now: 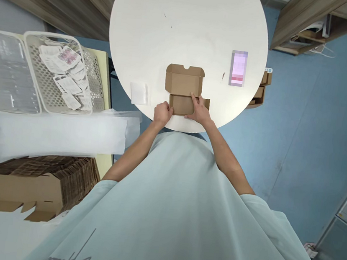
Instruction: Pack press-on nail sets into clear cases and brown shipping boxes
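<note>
A brown cardboard box (183, 85) lies partly folded near the front edge of the round white table (189, 22), its lid spread away from me. My left hand (163, 113) is closed on the box's left end wall, thumb at the near corner. Over the right part of the box's base, my right hand (200, 110) has its fingers spread, with the index finger at the lid crease and the thumb near the front wall. A side flap sticks out to the right beyond that hand. Left of the box rests a small clear plastic packet (139, 93).
A blurred phone (238, 68) lies on the table's right. On the left stand a basket of printed cards (98, 95), a basket of clear plastic packs (5, 105), white sheets (56, 130) and stacked flat cartons (23, 189). Small boxes (256, 96) sit below the table's right edge.
</note>
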A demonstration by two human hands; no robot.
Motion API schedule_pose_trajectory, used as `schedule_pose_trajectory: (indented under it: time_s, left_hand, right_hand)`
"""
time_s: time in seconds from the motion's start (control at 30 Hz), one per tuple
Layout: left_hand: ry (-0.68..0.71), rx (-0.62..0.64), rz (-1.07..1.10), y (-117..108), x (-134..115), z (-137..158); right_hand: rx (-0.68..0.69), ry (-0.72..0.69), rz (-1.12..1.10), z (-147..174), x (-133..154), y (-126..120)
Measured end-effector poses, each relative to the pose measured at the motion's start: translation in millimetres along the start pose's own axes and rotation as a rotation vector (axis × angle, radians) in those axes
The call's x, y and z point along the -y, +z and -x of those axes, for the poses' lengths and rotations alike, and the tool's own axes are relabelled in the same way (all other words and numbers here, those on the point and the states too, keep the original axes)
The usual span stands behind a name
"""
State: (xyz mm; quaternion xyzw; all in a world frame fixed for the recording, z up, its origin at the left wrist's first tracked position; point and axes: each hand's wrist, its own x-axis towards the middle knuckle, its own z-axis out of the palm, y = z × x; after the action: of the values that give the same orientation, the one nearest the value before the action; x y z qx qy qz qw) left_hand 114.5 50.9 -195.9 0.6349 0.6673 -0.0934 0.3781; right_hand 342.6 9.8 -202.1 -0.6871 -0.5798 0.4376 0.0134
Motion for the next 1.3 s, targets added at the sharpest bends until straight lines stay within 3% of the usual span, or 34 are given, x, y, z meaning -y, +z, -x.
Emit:
schedule_pose_trajectory:
  time_s: [0.27,0.4,0.47,0.53,0.67,1.07,1.2,1.3]
  left_hand:
    - [-0.057,0.044,-0.138,3.8,-12.3,-5.4]
    - [-0.061,0.079,-0.145,0.3,-16.3,-5.1]
    - [-0.072,0.083,-0.151,-0.3,-17.3,-4.4]
    - [-0.074,0.077,-0.151,0.0,-17.9,-4.2]
    - [-0.063,0.076,-0.142,1.4,-17.8,-5.5]
    - [-0.069,0.137,-0.267,-8.8,-28.3,3.6]
    - [-0.085,0.160,-0.283,-11.5,-30.4,7.0]
    - [-0.080,0.159,-0.283,-11.2,-29.3,9.7]
  right_hand:
    - [0.013,0.028,-0.045,4.3,6.5,-5.5]
    - [-0.214,0.033,-0.109,22.7,-4.0,-13.0]
    - [-0.350,0.113,-0.104,34.3,-15.5,-16.0]
    - [-0.395,0.239,-0.095,43.7,-28.0,-17.2]
    - [-0.250,0.349,-0.125,52.1,-43.0,-14.4]
    - [-0.151,0.142,-0.142,52.6,5.3,-7.7]
    - [-0.152,0.232,-0.148,42.8,7.0,-9.7]
    - [-0.087,0.326,-0.031,35.2,7.6,-11.5]
